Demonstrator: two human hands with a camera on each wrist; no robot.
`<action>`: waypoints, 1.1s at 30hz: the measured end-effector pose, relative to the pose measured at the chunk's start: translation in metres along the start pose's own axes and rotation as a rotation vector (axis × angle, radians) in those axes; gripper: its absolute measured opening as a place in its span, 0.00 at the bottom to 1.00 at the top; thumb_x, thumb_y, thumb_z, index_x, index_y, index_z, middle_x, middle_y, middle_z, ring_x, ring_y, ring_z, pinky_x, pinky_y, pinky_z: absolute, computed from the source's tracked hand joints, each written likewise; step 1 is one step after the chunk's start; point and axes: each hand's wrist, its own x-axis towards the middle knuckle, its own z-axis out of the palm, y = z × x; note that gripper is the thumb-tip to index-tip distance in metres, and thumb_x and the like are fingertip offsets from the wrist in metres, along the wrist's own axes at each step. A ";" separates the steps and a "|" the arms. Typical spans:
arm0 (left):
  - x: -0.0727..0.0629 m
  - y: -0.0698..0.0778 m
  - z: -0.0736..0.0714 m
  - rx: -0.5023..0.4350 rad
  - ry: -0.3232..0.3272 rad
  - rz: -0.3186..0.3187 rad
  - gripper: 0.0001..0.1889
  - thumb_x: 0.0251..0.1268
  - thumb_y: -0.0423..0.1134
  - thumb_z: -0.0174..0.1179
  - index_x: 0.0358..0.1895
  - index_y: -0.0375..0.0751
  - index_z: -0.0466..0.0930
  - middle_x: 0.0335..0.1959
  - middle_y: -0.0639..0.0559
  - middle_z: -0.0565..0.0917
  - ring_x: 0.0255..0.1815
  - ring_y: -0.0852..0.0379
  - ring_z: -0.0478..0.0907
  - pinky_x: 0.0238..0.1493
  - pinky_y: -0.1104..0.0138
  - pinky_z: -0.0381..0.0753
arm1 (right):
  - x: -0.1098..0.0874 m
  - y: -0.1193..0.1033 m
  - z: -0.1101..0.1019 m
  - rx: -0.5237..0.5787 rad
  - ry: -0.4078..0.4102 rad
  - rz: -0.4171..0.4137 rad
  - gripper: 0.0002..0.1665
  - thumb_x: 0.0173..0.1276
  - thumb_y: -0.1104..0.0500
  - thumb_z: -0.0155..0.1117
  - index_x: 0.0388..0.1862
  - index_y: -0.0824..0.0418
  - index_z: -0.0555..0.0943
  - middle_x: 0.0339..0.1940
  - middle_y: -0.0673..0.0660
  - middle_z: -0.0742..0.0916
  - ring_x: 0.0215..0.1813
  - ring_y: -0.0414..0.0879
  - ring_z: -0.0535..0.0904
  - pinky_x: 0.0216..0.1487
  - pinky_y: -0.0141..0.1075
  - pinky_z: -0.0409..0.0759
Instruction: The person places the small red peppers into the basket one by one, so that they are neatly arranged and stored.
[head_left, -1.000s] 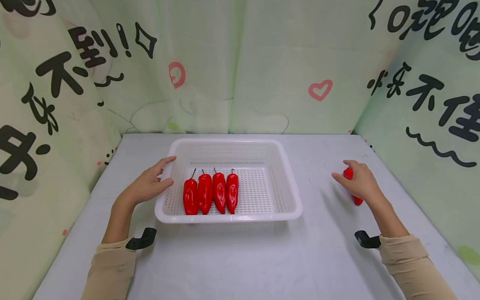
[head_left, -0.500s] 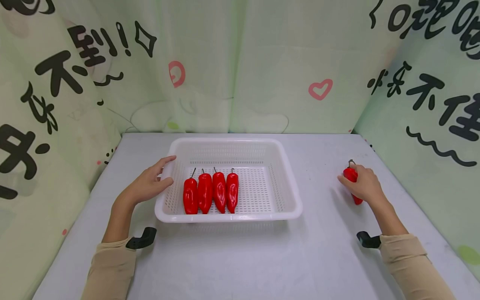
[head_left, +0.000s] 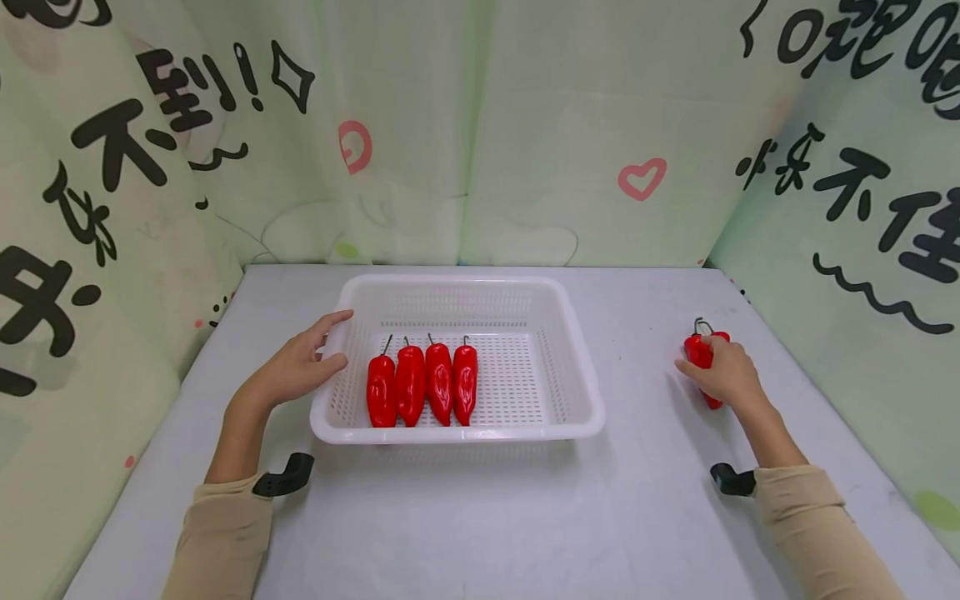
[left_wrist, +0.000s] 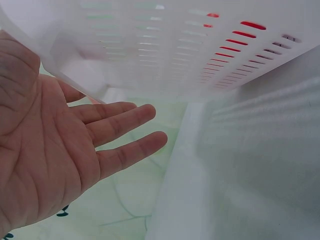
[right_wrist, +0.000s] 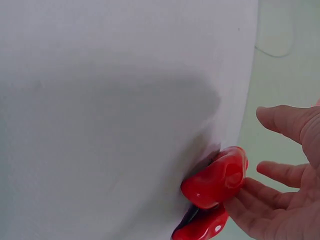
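Observation:
My left hand (head_left: 295, 367) rests at the left side of a white perforated plastic basket (head_left: 525, 433), fingers extended along its wall. Inside the basket several glossy red peppers (head_left: 410, 387) lie in a row, dark stems toward the far side. On the right of the table, my right hand (head_left: 726, 373) is beside two more red peppers. One pepper (right_wrist: 217, 180) meets the fingers, while the thumb (right_wrist: 280, 120) stands apart from it in the right wrist view. The other pepper (right_wrist: 202, 227) lies close against the first, partly cut off by the frame.
The table (head_left: 450, 525) has a white covering. Pale green curtains (head_left: 540, 167) with black lettering and pink hearts hang behind it and along both sides. Black camera mounts (head_left: 283, 477) sit on both wrists.
My right hand has shifted slightly toward the near side at the right-hand peppers. Two stems now show there, where the hand covered most of them before. The left hand and basket stay put.

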 end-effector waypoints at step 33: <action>0.001 -0.002 0.002 -0.006 0.007 0.000 0.38 0.70 0.36 0.54 0.82 0.43 0.51 0.76 0.29 0.62 0.64 0.27 0.74 0.48 0.43 0.86 | -0.002 -0.011 0.007 0.098 -0.049 0.020 0.44 0.67 0.54 0.68 0.70 0.77 0.58 0.65 0.81 0.68 0.64 0.76 0.66 0.52 0.62 0.85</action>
